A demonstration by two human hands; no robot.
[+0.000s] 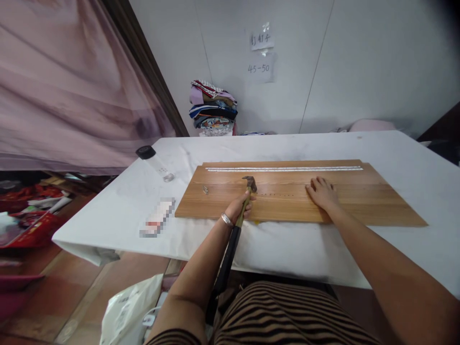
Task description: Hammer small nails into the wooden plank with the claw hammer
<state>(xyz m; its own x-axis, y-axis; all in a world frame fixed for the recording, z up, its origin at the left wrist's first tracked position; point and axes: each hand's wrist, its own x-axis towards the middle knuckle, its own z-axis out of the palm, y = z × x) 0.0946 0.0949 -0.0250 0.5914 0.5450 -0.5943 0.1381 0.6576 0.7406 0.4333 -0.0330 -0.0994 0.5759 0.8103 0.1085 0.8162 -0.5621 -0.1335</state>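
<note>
My left hand (238, 207) is wrapped round the upper shaft of a claw hammer (230, 254), close below its metal head. The hammer's black grip hangs down past my forearm, and the head is over the wooden board (381, 201). To the right of the head runs a row of small dark spots (278, 194), which look like nails or nail holes; they are too small to tell. My right hand (323, 192) lies flat on the board with its fingers spread, past the right end of that row. A small pile of nails (205, 189) rests near the board's left end.
Two white measuring strips (283, 168) lie along the board's far side. A clear bottle with a black lid (158, 165) lies on the white-covered table (108, 206), near a blurred-out flat object (157, 218). Folded cloths (214, 108) are stacked against the wall.
</note>
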